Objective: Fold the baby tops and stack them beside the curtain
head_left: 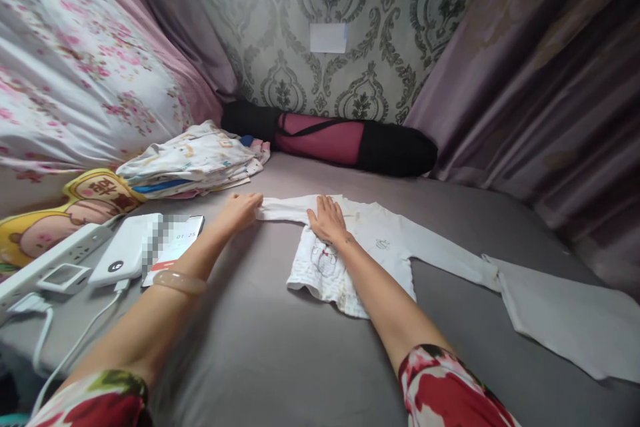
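A small white long-sleeved shirt [373,247] with a faint printed figure lies spread on the grey bed sheet [260,347]. My left hand [243,207] grips the end of the shirt's left sleeve, fingers closed on the cloth. My right hand [327,219] lies flat, fingers spread, on the shirt near its collar. The shirt's other sleeve stretches out to the right.
A stack of folded clothes [195,160] sits at the back left. A phone [175,243], a white power bank [125,253], a power strip [55,257] and cables lie at the left. A pink and black bag [340,140] lies along the wall. Another white cloth [570,320] lies at the right.
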The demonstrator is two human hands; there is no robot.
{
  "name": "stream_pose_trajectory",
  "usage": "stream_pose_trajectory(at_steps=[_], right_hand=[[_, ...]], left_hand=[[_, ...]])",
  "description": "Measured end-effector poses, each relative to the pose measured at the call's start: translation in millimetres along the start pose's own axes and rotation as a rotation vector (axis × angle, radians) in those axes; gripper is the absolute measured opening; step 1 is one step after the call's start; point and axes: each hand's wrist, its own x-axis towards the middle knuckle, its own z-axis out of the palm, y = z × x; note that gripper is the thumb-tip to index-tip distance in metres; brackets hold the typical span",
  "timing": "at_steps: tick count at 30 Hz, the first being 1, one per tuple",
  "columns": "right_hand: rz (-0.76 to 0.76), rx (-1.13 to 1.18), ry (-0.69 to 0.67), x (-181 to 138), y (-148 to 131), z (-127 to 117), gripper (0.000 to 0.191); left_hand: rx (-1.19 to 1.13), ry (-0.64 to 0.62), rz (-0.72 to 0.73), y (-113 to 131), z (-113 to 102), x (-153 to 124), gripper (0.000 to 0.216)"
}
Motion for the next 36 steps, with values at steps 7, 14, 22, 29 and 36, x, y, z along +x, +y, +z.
stream_pose_trajectory(at_steps=[7,14,22,29,36], right_hand=[[-0.047,-0.035,0.033,30,17,-27,0.043],[-0.128,-0.106,-0.042,64,26,-37,0.029],[-0.014,0.057,0.002,72,26,-28,0.025],[0.101,0.013,0.15,69,17,-7,0.026],[0.134,-0.037,0.238,65,14,2,0.024]], left_hand=[[-0.228,-0.059,-0.327,-18,-7,28,0.031],[-0.337,-0.109,-0.303,-19,-1,35,0.033],[-0.506,0.093,-0.411,-20,-5,45,0.038],[-0.343,0.151,-0.41,-18,16,58,0.03],[-0.151,0.087,-0.38,-17,22,47,0.035]])
